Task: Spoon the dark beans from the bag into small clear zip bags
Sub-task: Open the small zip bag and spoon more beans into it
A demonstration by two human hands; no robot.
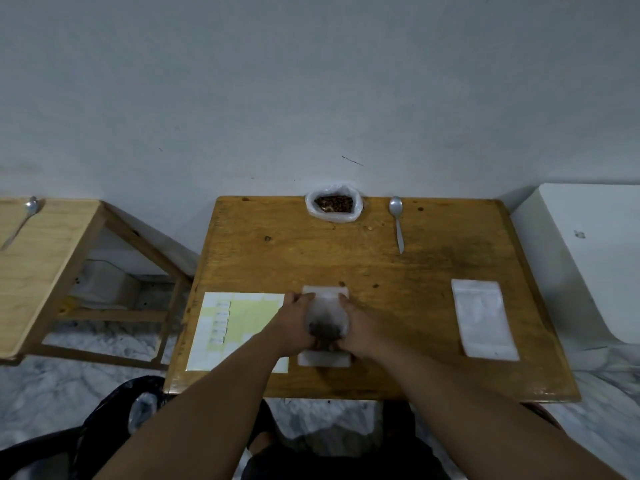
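The left hand (294, 323) and right hand (362, 327) are curling round the sides of a zip bag (325, 311), gripping it at the table's (433, 265) near middle. The bean bag (334, 204) is standing at the far edge, with the spoon (397, 220) lying just beside it.

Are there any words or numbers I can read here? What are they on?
None can be read.
The labels on the sheet: too blurred.
The faint print on the bag stack: too blurred.
The tiny mark on the box: too small.

Spoon (397, 221) lies right of bean bag (334, 202)
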